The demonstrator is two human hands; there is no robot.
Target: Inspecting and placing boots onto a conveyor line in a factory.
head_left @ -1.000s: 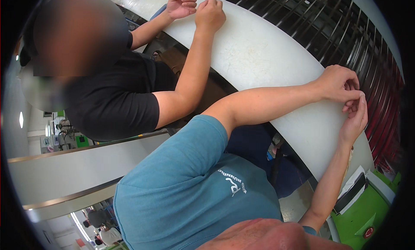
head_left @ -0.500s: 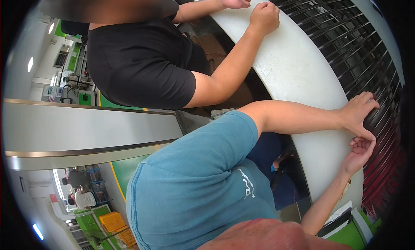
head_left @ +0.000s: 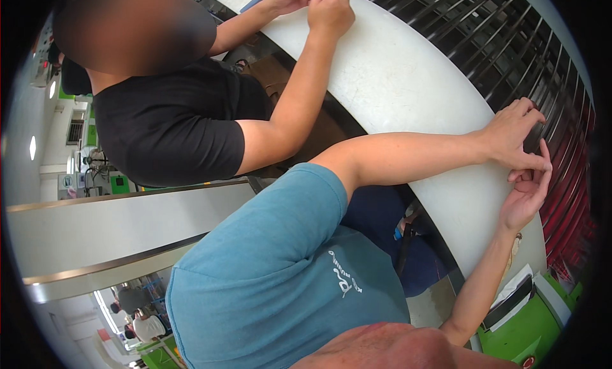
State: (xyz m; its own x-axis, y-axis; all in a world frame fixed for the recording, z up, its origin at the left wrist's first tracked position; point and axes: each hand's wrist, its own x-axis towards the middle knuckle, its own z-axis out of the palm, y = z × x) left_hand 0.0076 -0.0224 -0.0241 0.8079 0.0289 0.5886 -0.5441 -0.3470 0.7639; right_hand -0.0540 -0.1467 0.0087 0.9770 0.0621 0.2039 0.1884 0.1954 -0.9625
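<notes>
Both hands meet at about three o'clock on the white curved housing (head_left: 408, 82) — the left hand (head_left: 513, 139) spread, fingertips on the dark slatted grille (head_left: 497, 44), the right hand (head_left: 526, 193) cupped open beneath it. The grille looks stiff and thin-barred; best held by its rim.

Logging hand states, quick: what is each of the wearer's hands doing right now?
Left hand: open, fingers spread on the dark slatted grille.
Right hand: fingers curled at the grille's edge; whether it holds anything cannot be told.
</notes>
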